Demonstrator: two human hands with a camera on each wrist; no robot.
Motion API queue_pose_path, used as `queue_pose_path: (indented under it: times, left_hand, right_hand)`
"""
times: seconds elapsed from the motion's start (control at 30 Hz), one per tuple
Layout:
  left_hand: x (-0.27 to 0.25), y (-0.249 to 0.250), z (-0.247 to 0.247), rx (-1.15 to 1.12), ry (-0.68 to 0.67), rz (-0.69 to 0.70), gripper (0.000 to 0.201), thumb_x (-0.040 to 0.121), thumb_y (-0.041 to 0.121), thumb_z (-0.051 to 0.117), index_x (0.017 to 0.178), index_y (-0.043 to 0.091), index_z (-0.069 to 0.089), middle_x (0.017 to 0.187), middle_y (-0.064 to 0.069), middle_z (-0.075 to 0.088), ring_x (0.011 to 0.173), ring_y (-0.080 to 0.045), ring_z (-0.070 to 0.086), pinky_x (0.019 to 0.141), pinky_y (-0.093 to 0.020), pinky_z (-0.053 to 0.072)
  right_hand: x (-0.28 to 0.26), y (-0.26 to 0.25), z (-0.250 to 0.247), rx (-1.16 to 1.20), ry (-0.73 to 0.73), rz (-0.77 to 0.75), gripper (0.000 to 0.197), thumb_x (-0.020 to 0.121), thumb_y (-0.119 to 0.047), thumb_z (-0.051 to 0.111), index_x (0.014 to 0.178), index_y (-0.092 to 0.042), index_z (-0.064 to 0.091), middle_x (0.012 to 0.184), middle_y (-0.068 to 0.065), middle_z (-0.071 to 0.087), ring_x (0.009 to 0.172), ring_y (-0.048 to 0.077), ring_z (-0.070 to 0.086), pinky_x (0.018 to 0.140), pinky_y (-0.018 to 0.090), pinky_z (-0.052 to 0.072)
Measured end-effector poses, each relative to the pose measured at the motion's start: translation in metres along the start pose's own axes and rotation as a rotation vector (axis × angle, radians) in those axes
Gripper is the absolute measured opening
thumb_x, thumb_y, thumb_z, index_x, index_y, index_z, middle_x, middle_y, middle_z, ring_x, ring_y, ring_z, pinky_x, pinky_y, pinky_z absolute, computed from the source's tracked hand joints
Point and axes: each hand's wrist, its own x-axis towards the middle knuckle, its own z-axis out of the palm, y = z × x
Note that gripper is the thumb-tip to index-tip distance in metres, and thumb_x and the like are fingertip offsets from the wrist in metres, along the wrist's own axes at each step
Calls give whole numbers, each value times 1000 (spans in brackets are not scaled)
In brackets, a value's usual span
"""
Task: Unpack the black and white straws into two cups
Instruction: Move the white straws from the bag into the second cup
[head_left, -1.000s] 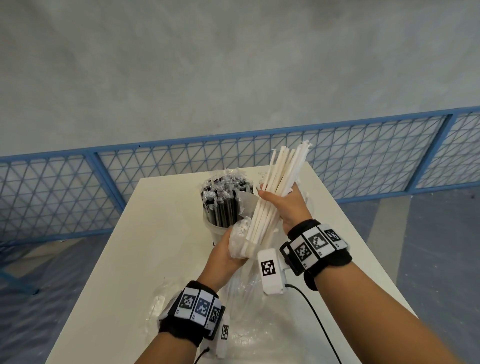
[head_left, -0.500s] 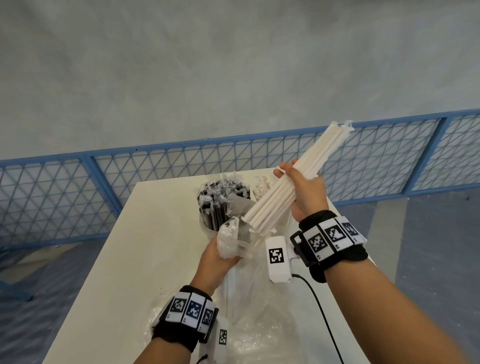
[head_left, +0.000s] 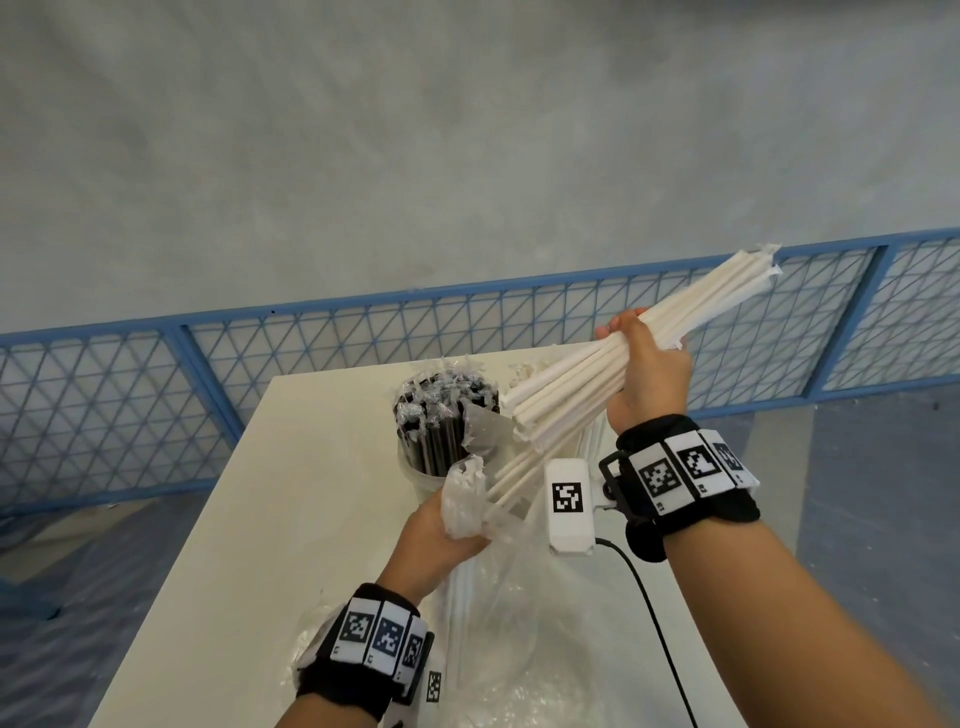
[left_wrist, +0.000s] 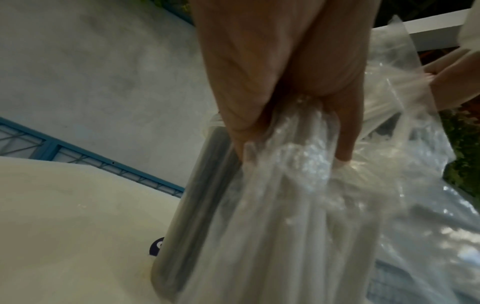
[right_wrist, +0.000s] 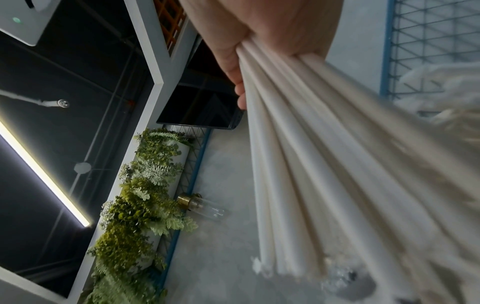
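Note:
My right hand (head_left: 647, 371) grips a thick bundle of white straws (head_left: 587, 376) in the air, slanted up to the right; the same white straws (right_wrist: 324, 164) fan out past my fingers in the right wrist view. My left hand (head_left: 447, 530) clutches the crumpled neck of the clear plastic bag (head_left: 462, 499), and a few white straws still poke out of it. In the left wrist view my fingers (left_wrist: 241, 131) squeeze the bag (left_wrist: 298, 185). Black straws (head_left: 441, 415) in torn wrappers stand in a translucent cup (head_left: 415, 475) just beyond my left hand. A second cup is not clearly seen.
The white table (head_left: 260, 519) is narrow, with its left and far edges close by. More loose clear plastic (head_left: 519, 649) lies on it near me. A blue mesh fence (head_left: 156, 405) runs behind the table. A black cable (head_left: 654, 623) hangs from my right wrist.
My right hand has lifted the white straw bundle up and to the right, drawing most of it out of the bag and tilting it flatter. My left hand has kept hold of the bag.

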Motion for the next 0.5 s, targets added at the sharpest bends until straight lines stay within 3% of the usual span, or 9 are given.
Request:
queue_pose_path:
  times: [0.07,0.17,0.2,0.3,0.43,0.5]
  left_hand:
    - [1,-2,1,34,25,-1,44,67,-7,76,93,25,61,88,7,67,81,-4,64,69,-14,51]
    - [1,-2,3,10,46,-10,50,57,2,79,101,21,65,97,-2,70,96,-21,66,82,-33,56]
    - [1,-2,3,-6,52,-10,51,56,4,79,103,17,65,99,-5,71,96,-23,66,80,-34,56]
    - [-1,0,3,-81,73,-6,47,63,-6,79,105,9,63,101,-10,69,93,-22,65,68,-20,55]
    - [-5,3,1,-157,106,13,60,56,13,81,113,10,63,105,-4,71,98,-17,67,72,-18,54]
    - [-4,4,2,-170,107,7,59,60,9,83,115,9,62,106,-4,71,100,-17,67,73,-18,54]
  right_hand:
    - [-5,5,0,-76,-30,-14,21,82,0,62,94,-13,50,70,3,58,63,14,60,65,30,55]
    - [-15,20,-3,-225,-85,-60,22,81,-2,65,87,-18,51,65,2,61,67,15,60,76,36,53]
    - [-19,26,-4,-248,-108,-60,21,81,-3,66,87,-18,52,64,0,63,68,15,62,78,37,53]
    - [-28,41,-9,-263,-151,-13,20,82,-3,66,89,-16,52,60,-5,66,70,15,64,83,42,53]
    - [-39,55,-18,-285,-199,30,24,78,-2,69,89,-17,54,74,3,65,76,19,64,87,47,52]
    - [-44,59,-22,-255,-201,67,23,79,0,67,87,-16,54,75,4,64,77,20,64,86,45,52]
